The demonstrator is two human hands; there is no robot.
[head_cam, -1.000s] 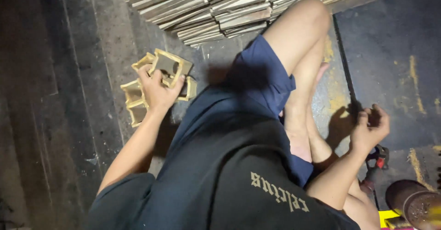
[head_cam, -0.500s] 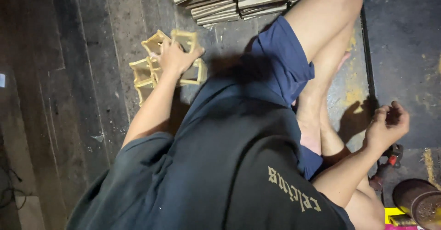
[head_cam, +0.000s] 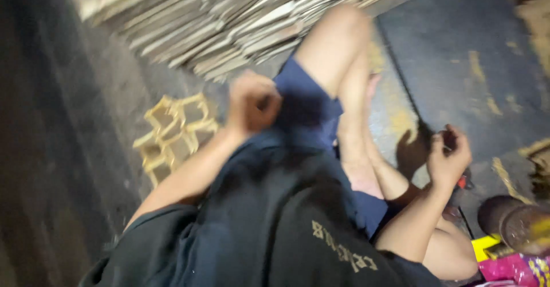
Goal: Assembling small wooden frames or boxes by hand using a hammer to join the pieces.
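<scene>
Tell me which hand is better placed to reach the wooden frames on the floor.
Left, probably. The left hand hangs curled right beside the wooden frames; the right hand is across the legs, far from them.

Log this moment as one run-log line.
left hand: closed, raised beside yellow square frames | right hand: curled, contents unclear | stacked pale flat strips beyond knee

head cam | looks steeply down | close over lap, floor (head_cam: 74, 166)

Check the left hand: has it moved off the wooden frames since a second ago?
Yes. The left hand has lifted off the wooden frames and now sits to their right, closed, beside the blue shorts. The frame is blurred, so what it holds is unclear.
</scene>
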